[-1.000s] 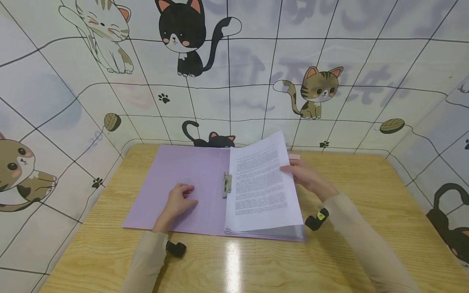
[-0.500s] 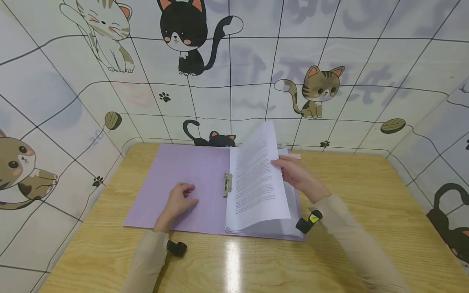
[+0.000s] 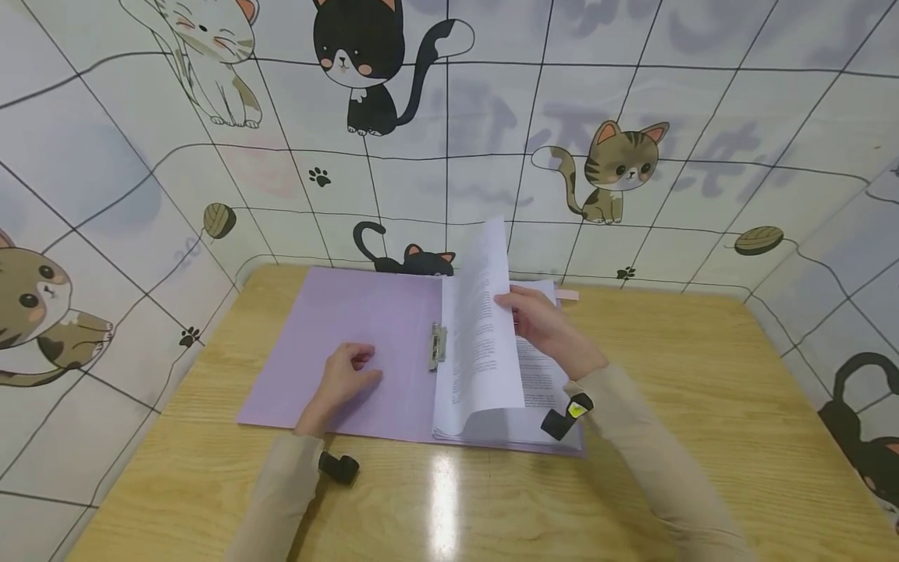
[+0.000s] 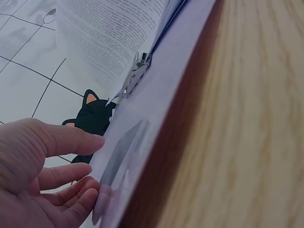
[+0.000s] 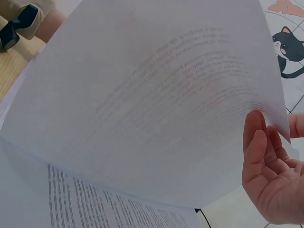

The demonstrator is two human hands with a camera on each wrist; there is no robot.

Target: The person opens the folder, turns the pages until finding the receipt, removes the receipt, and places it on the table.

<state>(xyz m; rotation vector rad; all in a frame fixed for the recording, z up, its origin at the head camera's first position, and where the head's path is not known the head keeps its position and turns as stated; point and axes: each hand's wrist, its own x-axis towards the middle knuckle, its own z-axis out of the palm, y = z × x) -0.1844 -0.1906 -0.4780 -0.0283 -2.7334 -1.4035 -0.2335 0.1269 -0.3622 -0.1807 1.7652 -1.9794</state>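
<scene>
A purple folder (image 3: 365,343) lies spread on the table, with a metal clip (image 3: 438,347) along its spine. On its right side rests a stack of printed sheets. My right hand (image 3: 548,324) pinches the outer edge of the top sheet (image 3: 485,328), which stands lifted and curved over the stack. In the right wrist view the sheet's back (image 5: 142,95) fills most of the frame, fingers behind it and thumb on the other face. My left hand (image 3: 346,378) rests on the folder's left cover with fingers loosely bent, fingertips at the cover's surface in the left wrist view.
The wooden table (image 3: 674,390) extends around the folder. A pink tab (image 3: 567,295) sticks out past the folder's upper right edge. Behind the table hangs a white gridded backdrop (image 3: 485,187) printed with cats. Each wrist wears a small black camera.
My right hand has moved left with the top sheet, turning it further up and baring printed text on the page beneath. The left hand has stayed on the cover.
</scene>
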